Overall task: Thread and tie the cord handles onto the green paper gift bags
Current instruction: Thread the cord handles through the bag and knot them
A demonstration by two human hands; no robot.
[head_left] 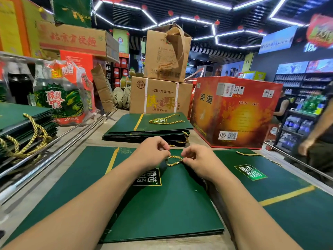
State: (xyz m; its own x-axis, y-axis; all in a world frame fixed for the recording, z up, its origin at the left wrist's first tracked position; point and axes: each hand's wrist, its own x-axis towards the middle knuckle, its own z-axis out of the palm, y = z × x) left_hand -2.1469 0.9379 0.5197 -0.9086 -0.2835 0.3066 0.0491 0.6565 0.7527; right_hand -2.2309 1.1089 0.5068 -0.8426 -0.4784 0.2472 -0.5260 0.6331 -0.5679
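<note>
A flat green paper gift bag [162, 210] lies before me on top of other green bags. At its far edge a gold twisted cord [173, 160] forms a small loop. My left hand [153, 152] pinches the cord's left side with curled fingers. My right hand [196, 159] pinches the cord's right side. Another green bag [281, 199] lies to the right with a gold cord handle [259, 156] on it. A small hole [196, 191] shows in the bag near my right wrist.
A stack of green bags with cord handles [149, 129] lies farther back, another stack [23, 123] at the left. A red carton [234, 112] and brown cartons [160, 94] stand behind. Metal rails [59, 150] run along the left. A person [317, 134] stands at right.
</note>
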